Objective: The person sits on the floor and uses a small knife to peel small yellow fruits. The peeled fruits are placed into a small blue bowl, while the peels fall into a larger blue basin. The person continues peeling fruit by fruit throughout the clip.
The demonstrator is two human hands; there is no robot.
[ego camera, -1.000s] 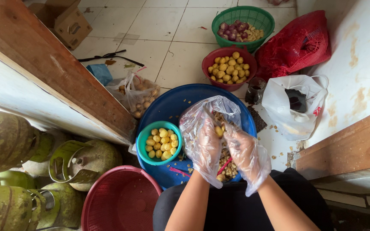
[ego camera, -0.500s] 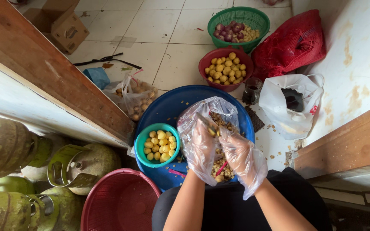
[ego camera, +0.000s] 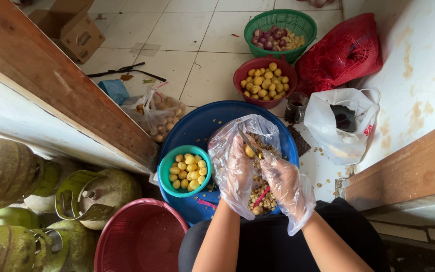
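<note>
Both my hands wear loose clear plastic gloves over a big blue basin [ego camera: 197, 126]. My left hand [ego camera: 235, 174] pinches a small yellow peeled bulb [ego camera: 249, 151] at its fingertips. My right hand [ego camera: 288, 184] is closed on a small knife with a pink handle [ego camera: 261, 196], its fist touching the left fingers. Under the hands lies a heap of brownish peels [ego camera: 263, 199] in the basin. A teal bowl [ego camera: 166, 168] of yellow peeled bulbs sits on the basin's left rim, beside my left hand.
A red bowl [ego camera: 242, 93] of yellow bulbs and a green basket [ego camera: 303, 22] of purple and yellow ones stand further off. A red mesh sack [ego camera: 348, 50], white plastic bag [ego camera: 328, 126], clear bag [ego camera: 157, 113], red basket [ego camera: 142, 242], green gas cylinders [ego camera: 6, 171] and cardboard box [ego camera: 71, 27] surround the spot.
My hands stay together over the peels, shifting only slightly. The view has tilted a little.
</note>
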